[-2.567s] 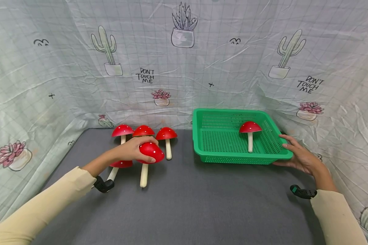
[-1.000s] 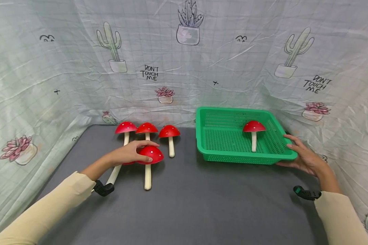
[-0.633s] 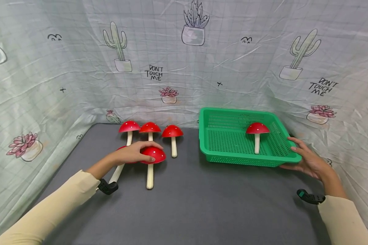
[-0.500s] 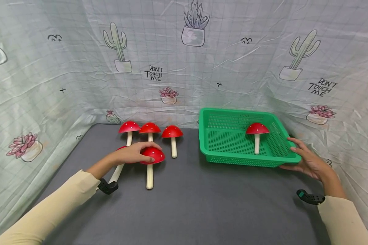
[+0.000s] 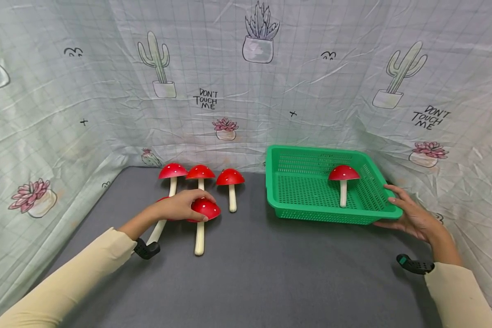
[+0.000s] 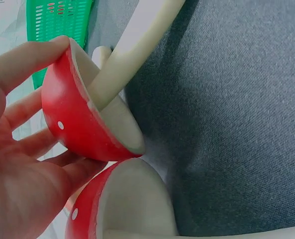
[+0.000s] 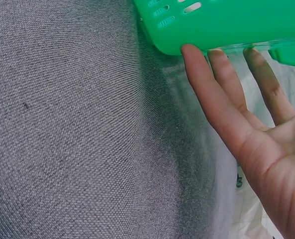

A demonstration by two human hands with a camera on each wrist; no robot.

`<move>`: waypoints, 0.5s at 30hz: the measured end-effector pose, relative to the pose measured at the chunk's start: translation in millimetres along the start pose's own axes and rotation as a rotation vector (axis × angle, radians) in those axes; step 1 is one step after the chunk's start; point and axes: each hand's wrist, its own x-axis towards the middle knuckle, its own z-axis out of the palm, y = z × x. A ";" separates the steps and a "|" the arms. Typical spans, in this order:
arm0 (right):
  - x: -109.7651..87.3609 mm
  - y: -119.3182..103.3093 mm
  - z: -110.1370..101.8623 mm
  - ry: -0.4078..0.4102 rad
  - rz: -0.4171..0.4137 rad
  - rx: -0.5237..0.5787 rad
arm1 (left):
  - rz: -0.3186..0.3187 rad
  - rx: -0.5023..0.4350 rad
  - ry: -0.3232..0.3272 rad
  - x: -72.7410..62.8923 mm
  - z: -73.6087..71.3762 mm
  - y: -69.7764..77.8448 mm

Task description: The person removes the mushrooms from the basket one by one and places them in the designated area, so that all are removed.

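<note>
My left hand [image 5: 180, 205] grips a toy mushroom [image 5: 207, 208] by its red, white-dotted cap. In the left wrist view the thumb and fingers curve round the hollow cap [image 6: 72, 104], and its pale stem slants away. Close under that hand lies another mushroom [image 5: 157, 230], its cap mostly hidden from the head camera. Over on the right, my right hand [image 5: 412, 214] touches the right end of a green plastic basket [image 5: 320, 215]. Its fingers are fairly straight against the basket side in the right wrist view. One mushroom [image 5: 343, 174] leans inside the basket.
Behind the left hand, three more mushrooms, left [image 5: 172, 171], middle [image 5: 200, 172] and right [image 5: 230, 176], stand in a row near the back cloth. Grey cloth [image 5: 270, 273] covers the table. A printed curtain [image 5: 250, 91] encloses the back and sides.
The left hand has settled from above onto the front mushroom and now grips its cap, which has tilted slightly. The right hand keeps its place at the basket. The head view has shifted a little.
</note>
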 end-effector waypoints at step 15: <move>-0.1 0.7 -0.7 0.002 0.007 0.009 | -0.027 0.063 -0.023 5.0 -6.6 0.7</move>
